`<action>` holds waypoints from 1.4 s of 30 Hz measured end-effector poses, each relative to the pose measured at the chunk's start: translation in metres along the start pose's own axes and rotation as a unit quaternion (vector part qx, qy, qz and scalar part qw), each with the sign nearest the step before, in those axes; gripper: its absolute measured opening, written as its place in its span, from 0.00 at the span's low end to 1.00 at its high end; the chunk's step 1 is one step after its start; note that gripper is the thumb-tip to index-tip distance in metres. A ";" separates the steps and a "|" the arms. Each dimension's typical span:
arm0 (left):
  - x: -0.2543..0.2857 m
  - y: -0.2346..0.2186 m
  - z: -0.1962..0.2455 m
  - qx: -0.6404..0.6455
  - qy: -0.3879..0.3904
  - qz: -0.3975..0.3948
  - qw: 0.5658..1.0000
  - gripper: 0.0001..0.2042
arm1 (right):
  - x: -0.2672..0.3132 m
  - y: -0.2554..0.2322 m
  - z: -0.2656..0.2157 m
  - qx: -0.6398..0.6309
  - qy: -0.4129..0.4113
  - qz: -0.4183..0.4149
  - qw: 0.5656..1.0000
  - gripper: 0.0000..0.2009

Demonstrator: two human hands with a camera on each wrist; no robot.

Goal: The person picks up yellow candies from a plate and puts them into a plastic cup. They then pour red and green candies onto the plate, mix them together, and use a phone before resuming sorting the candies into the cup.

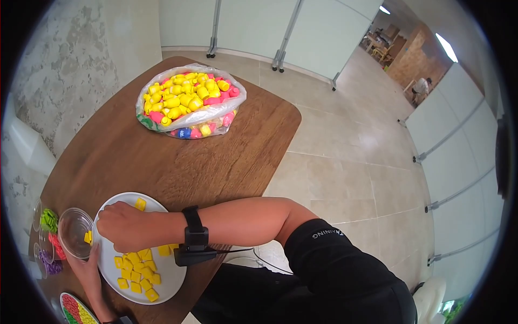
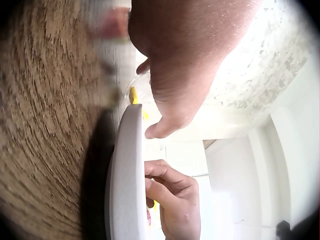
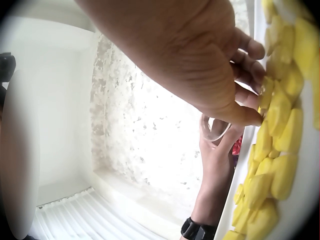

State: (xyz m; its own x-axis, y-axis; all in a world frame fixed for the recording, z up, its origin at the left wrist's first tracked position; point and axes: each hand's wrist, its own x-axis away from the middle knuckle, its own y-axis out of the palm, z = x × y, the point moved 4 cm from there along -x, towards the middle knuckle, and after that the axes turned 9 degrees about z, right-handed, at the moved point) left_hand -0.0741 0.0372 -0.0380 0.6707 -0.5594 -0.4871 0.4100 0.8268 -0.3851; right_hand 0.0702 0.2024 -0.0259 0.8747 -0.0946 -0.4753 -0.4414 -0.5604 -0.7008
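My left hand (image 1: 90, 270) grips the side of a clear round bowl (image 1: 65, 229) with a few yellow pieces (image 1: 88, 236) inside; the same bowl (image 3: 216, 129) shows beyond my right hand in the right wrist view. My right hand (image 1: 123, 227) is over a white plate (image 1: 175, 275), its fingers hidden from above. Seen from the right wrist, the curled fingers and thumb of this hand (image 3: 215, 70) pinch at a yellow piece (image 3: 266, 94) among many on the plate. From the left wrist, my left hand (image 2: 182, 75) reaches past the plate's rim (image 2: 127, 165).
Small clear bowls of green (image 1: 48, 220), red (image 1: 55, 245) and purple pieces (image 1: 51, 263) stand at the left. A dish of coloured bits (image 1: 76, 311) lies at lower left. An open plastic bag (image 1: 216, 110) of yellow and pink items sits on the wooden table (image 1: 226, 156).
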 end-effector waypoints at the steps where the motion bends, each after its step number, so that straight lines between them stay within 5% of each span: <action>1: 0.000 -0.001 -0.001 -0.002 0.001 -0.002 1.000 0.45 | -0.001 -0.001 -0.001 -0.005 0.009 -0.005 1.000 0.14; 9: 0.000 0.000 0.000 -0.016 0.009 -0.007 1.000 0.44 | -0.004 -0.009 -0.006 -0.020 0.038 -0.043 0.998 0.14; 18: -0.001 0.001 0.005 -0.026 0.017 -0.006 1.000 0.44 | -0.005 -0.012 -0.006 -0.030 0.010 0.012 0.999 0.09; 20: -0.001 0.002 0.008 -0.027 0.003 -0.002 1.000 0.45 | -0.007 -0.011 -0.005 -0.030 0.073 -0.079 0.994 0.16; 24: -0.001 0.003 0.007 -0.014 0.002 0.010 1.000 0.44 | -0.007 -0.015 -0.007 -0.028 0.068 -0.079 0.994 0.14; 31: -0.005 0.013 0.031 -0.056 0.016 0.010 0.998 0.43 | -0.008 -0.023 -0.004 -0.125 -0.029 0.078 0.989 0.09; 39: 0.001 0.001 0.038 -0.119 0.059 0.001 0.991 0.44 | -0.016 -0.045 -0.025 -0.159 0.079 0.073 0.981 0.05; 42: 0.002 0.002 0.041 -0.120 0.057 0.001 0.991 0.45 | -0.016 -0.047 -0.024 -0.141 0.048 0.106 0.983 0.05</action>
State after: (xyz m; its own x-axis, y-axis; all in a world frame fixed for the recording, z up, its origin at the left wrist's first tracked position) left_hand -0.0463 0.0396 -0.0072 0.5909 -0.5726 -0.5683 0.2409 0.7975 -0.5531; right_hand 0.0814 0.2107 0.0273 0.7904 -0.3034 -0.5322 -0.5545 -0.7238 -0.4108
